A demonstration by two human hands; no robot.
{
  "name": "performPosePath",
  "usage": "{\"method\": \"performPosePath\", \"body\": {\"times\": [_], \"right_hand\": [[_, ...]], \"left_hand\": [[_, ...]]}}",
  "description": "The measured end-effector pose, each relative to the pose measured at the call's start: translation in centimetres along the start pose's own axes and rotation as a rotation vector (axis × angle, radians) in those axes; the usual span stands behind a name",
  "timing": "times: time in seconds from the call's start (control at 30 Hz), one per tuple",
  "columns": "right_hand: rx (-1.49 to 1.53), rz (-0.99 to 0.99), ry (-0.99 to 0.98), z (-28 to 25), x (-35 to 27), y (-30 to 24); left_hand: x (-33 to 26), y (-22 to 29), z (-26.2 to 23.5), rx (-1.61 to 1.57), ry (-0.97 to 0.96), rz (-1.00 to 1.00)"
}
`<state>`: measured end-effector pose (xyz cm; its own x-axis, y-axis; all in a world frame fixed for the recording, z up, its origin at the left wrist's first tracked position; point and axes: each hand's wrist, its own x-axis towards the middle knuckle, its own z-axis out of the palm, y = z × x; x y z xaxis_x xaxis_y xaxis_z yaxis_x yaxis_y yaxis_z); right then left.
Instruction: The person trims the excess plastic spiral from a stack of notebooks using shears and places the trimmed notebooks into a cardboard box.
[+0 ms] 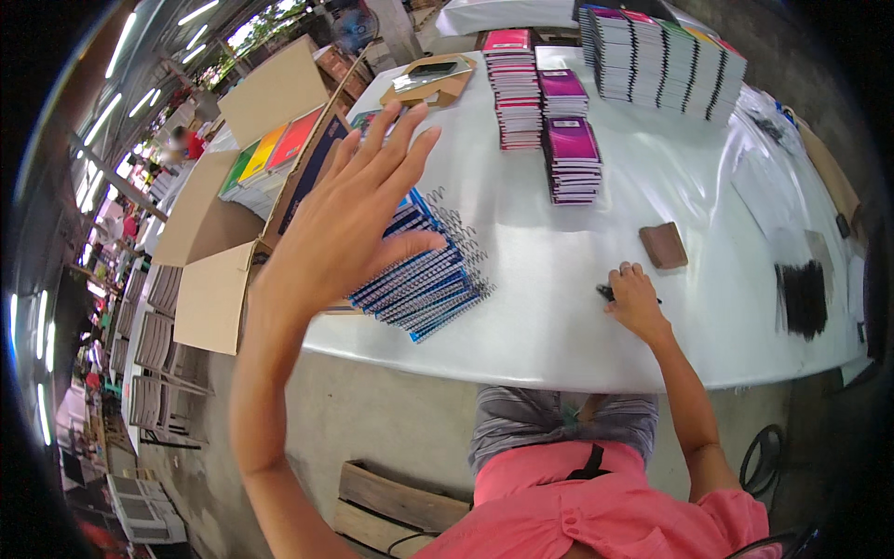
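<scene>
My left hand (340, 210) is raised with its fingers spread, holding nothing. It hovers over the left side of a slanted row of blue spiral-bound notebooks (419, 289), whose wire coils stick out past their right ends. On the table near the front edge, my right hand (636, 303) is closed round a small dark object (605, 292), mostly hidden under the fingers; its kind I cannot make out. Just beyond that hand lies a brown block (663, 246), apart from it.
An open cardboard box (209, 200) with colored notebooks stands at the left. Purple and pink notebook stacks (573, 154) rise mid-table, with a longer row of bound notebooks (661, 70) behind. A black bundle of thin strands (801, 298) lies right. A wooden seat (400, 498) is below.
</scene>
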<state>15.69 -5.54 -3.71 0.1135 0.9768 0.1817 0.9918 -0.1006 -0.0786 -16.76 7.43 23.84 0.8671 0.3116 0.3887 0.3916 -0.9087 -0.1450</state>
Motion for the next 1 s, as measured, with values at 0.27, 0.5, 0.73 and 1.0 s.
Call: {"method": "performPosePath", "body": {"times": [0.27,0.5,0.73,1.0], "right_hand": [[-0.114,0.066,0.17,-2.5,-5.4,-1.7],[0.022,0.036,-0.176,-1.9,-4.9,-3.0],[-0.148,-0.149,0.245,1.0,-6.6,-3.1],[1.688,0.093,0.045,-5.2,-1.5,-10.4]], "left_hand": [[6.9,-3.2,1.6,0.181,-0.974,-0.053],[7.5,-4.4,1.5,0.146,-0.999,-0.045],[8.2,-3.7,1.9,0.196,-1.044,0.008],[9.5,-2.7,0.5,-0.242,-0.829,0.004]]}}
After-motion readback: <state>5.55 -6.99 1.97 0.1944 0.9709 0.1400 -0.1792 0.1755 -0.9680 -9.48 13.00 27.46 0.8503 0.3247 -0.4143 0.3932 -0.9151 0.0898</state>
